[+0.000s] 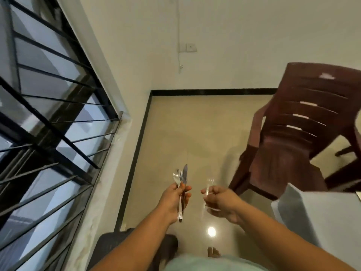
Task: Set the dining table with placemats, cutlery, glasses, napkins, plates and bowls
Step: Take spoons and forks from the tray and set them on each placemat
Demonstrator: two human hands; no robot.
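Steel cutlery (182, 184), upright in left hand's (173, 200) grip; right hand (220, 202) holds glass (208, 189); table corner (312, 212) lower right, nearer the right.

A barred window (48, 114) runs along my left. Ahead, a brown plastic chair (297, 133) stands on the beige floor (185, 124), with a wall switch (190, 47) above it.

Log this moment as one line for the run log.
left hand: holds cutlery | right hand: holds clear glass | chair: ahead right | table corner: right
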